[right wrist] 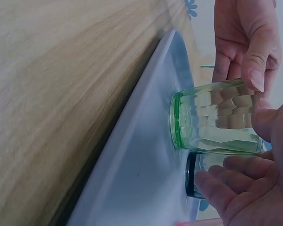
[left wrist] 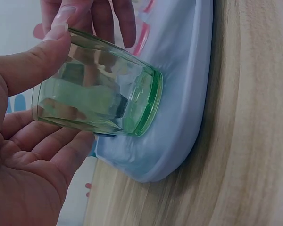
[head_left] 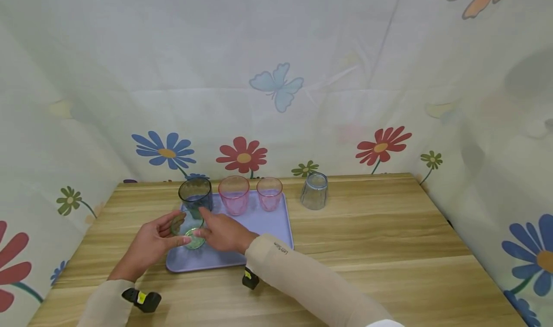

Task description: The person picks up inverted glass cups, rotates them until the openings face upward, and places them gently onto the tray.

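Observation:
A green faceted glass (head_left: 194,239) stands mouth up between both hands, its base right at the surface of the lilac tray (head_left: 270,233), near the tray's front left. From the left, my left hand (head_left: 150,244) holds it, thumb on the near side and fingers along the far side, as the left wrist view (left wrist: 104,89) shows. My right hand (head_left: 224,233) pinches the rim area from the right; its thumb (right wrist: 266,120) lies against the glass and its other fingers reach past. Just behind the green glass is a dark grey glass (head_left: 196,192), partly hidden by the hands.
Two pink glasses, a larger one (head_left: 234,197) and a smaller one (head_left: 270,195), stand upright along the tray's back. Right of the tray, a bluish clear glass (head_left: 314,195) sits upside down on the wooden table (head_left: 380,250). A flower-printed curtain (head_left: 328,125) closes off the back.

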The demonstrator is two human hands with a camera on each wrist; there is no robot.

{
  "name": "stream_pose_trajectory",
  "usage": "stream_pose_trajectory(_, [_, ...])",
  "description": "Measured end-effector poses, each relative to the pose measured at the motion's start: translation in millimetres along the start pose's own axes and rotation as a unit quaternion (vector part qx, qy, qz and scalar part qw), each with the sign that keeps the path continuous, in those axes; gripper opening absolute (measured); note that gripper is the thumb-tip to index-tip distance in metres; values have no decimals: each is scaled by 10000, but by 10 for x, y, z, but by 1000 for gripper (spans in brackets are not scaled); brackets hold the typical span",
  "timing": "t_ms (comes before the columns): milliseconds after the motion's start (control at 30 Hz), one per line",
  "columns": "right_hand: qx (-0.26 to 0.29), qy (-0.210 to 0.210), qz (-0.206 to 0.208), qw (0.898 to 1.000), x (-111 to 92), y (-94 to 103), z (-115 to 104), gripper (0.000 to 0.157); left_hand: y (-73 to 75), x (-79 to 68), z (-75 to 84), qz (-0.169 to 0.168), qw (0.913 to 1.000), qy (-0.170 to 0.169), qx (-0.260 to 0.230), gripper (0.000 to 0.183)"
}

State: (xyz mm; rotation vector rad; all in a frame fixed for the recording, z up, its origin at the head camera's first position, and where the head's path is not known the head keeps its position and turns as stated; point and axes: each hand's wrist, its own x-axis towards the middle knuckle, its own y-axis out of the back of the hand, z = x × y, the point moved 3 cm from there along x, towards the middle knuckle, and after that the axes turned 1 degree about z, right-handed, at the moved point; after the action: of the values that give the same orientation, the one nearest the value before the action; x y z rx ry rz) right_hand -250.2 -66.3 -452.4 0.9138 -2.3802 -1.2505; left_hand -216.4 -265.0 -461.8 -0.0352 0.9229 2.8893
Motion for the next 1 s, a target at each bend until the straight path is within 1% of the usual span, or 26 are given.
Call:
stream_pose_trajectory(200, [-155, 206, -11, 9997, -49, 30, -11, 75, -10, -6, 12, -69, 10000, -25, -7, 90])
stream_pose_trajectory(367, [-345, 264, 24, 9991, -93, 50, -20, 78, -14, -15, 36, -103, 9998, -60, 162, 90])
stream_pose_trajectory(533, [-494, 278, 34, 9984, -127, 66, -35, 80, -5, -29, 79, -113, 9995, -151, 266, 98])
stream_pose_trajectory(633, [-634, 312, 5, 9975, -162, 88, -48, 80, 7, -46, 128, -37, 9989, -128, 440, 106])
stream_pose_trajectory(733, [-811, 344, -20, 9961, -203, 115, -48, 81, 22, -64, 178, 98, 9971, -173, 733, 112])
stream_pose_trajectory(833, [-978, 366, -20, 9945, -249, 148, -40, 80, 25, -85, 224, 181, 9950, -364, 912, 113])
stream_pose_trajectory(1000, [-1223, 493, 49, 9913, -323, 224, -37, 79, -1, -113, 309, 147, 9925, -667, 1016, 111])
